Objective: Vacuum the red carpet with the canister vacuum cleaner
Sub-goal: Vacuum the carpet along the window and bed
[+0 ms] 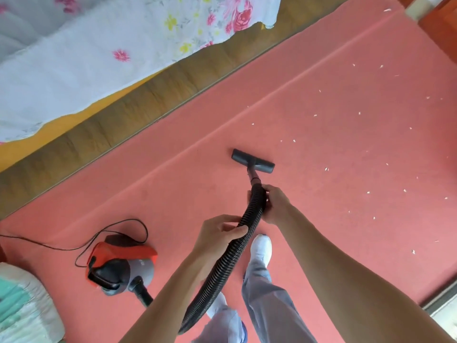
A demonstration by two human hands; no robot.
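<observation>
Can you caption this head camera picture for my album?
Left hand and right hand grip the hose; nozzle rests on the red carpet near white scraps.

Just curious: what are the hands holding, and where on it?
Both grip the vacuum hose: right hand at its front end, left hand farther back.

One head-worn wide view looks steeply down, from standing height, over the red carpet point(321, 134)
</observation>
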